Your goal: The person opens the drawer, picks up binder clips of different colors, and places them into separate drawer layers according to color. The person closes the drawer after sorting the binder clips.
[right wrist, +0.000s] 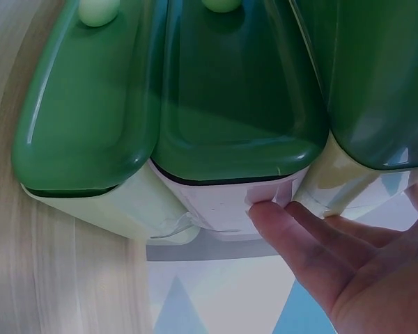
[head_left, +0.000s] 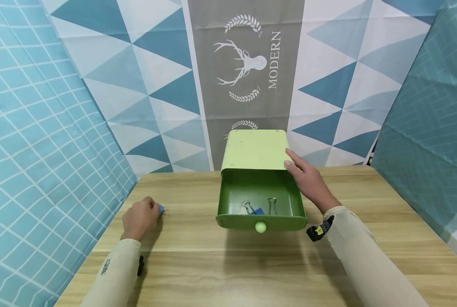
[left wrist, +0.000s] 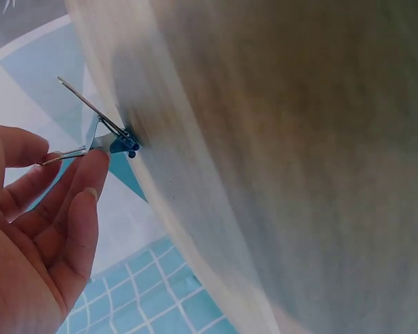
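Observation:
My left hand (head_left: 140,217) pinches a blue binder clip (left wrist: 122,142) by a wire handle, low over the left side of the table. In the left wrist view the clip's blue edge is at the tabletop; whether it touches I cannot tell. A green drawer cabinet (head_left: 257,147) stands at the back centre, its top drawer (head_left: 236,221) pulled out. Inside that drawer lie binder clips (head_left: 257,211), one visibly blue, with wire handles sticking up. My right hand (head_left: 309,179) rests against the cabinet's upper right side, fingers extended, as the right wrist view (right wrist: 362,271) also shows.
Two lower drawers with green fronts (right wrist: 240,90) are pushed in below the open one. A round pale knob (head_left: 260,227) juts from the open drawer. Patterned cloth (head_left: 167,85) hangs behind the wooden table (head_left: 190,264) and along both sides.

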{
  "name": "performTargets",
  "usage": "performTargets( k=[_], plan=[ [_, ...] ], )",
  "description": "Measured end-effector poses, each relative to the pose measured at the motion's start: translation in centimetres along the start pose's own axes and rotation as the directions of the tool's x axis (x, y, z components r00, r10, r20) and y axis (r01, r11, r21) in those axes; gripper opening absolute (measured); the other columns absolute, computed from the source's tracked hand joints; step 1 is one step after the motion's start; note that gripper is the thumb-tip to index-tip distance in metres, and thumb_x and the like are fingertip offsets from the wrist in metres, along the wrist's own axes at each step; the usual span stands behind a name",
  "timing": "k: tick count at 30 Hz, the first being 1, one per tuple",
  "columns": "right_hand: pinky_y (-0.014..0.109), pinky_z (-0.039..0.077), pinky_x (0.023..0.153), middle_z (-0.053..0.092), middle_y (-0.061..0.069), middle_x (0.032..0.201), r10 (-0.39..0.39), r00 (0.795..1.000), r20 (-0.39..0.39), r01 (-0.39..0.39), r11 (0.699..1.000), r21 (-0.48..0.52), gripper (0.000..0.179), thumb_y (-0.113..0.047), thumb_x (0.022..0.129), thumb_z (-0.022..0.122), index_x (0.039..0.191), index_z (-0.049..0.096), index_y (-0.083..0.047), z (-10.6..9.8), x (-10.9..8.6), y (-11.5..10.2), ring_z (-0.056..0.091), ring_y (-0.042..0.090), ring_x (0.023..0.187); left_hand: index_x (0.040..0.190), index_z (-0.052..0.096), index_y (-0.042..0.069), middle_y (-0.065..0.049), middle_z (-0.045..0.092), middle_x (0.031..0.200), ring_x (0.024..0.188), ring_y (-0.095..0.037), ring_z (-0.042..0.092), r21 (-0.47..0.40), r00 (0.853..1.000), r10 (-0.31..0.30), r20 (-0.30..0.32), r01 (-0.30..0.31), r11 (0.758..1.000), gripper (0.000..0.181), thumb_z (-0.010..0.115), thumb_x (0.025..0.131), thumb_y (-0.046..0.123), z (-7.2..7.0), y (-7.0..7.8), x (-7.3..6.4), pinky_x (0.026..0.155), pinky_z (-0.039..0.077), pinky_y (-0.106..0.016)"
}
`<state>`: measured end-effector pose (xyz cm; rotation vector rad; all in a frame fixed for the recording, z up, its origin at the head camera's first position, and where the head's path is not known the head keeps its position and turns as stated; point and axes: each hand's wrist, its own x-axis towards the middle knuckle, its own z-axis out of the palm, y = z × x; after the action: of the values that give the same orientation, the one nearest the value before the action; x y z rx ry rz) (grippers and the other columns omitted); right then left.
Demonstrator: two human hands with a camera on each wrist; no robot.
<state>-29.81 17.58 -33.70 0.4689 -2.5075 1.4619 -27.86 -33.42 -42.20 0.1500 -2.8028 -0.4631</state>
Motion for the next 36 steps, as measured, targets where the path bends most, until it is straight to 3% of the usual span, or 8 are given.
performTargets(
  k=[13,21,28,36],
  plan=[
    [0.063,0.026,0.112,0.025,-0.006,0.163,-0.005,1.0,-0.01,0.005,1.0,0.01,0.063,-0.063,0.1,0.042,0.157,0.028,-0.04,0.0,0.2,0.3,0.024,0.029,0.149,0.096,0.07,0.01,-0.008,0.068,0.082,0.056,-0.022,0.055,0.015,0.999,0.037,-0.03,-0.037,0.999,0.029,0.048,0.101,0.028,-0.5,0.6,0.0,0.047,0.041,-0.041],
    [0.062,0.025,0.112,0.024,-0.006,0.163,0.002,1.0,-0.002,-0.002,1.0,0.028,0.063,-0.063,0.1,0.043,0.157,0.029,-0.04,-0.1,0.0,0.2,0.023,0.03,0.149,0.094,0.069,0.007,-0.003,0.062,0.07,0.049,-0.018,0.049,0.013,0.995,0.083,-0.049,-0.083,0.996,0.025,0.052,0.103,0.023,-0.4,0.8,-0.5,0.043,0.038,-0.036],
    [0.064,0.025,0.111,0.024,-0.006,0.163,-0.001,1.0,0.002,0.001,1.0,0.019,0.061,-0.062,0.101,0.043,0.156,0.028,-0.042,-0.1,-0.1,-0.3,0.023,0.031,0.149,0.096,0.069,0.006,0.0,0.059,0.064,0.046,-0.017,0.047,0.012,0.989,0.131,-0.069,-0.13,0.991,0.023,0.053,0.103,0.021,-1.1,1.5,-0.9,0.04,0.035,-0.035],
    [0.064,0.025,0.111,0.023,-0.006,0.163,0.004,1.0,0.007,-0.004,1.0,0.022,0.061,-0.06,0.101,0.043,0.157,0.027,-0.041,-0.1,-0.3,-0.3,0.023,0.032,0.149,0.099,0.068,0.006,-0.003,0.064,0.069,0.048,-0.017,0.049,0.036,0.987,0.143,-0.076,-0.141,0.989,0.023,0.054,0.103,0.023,-1.8,2.3,-1.2,0.041,0.038,-0.037]
  ],
)
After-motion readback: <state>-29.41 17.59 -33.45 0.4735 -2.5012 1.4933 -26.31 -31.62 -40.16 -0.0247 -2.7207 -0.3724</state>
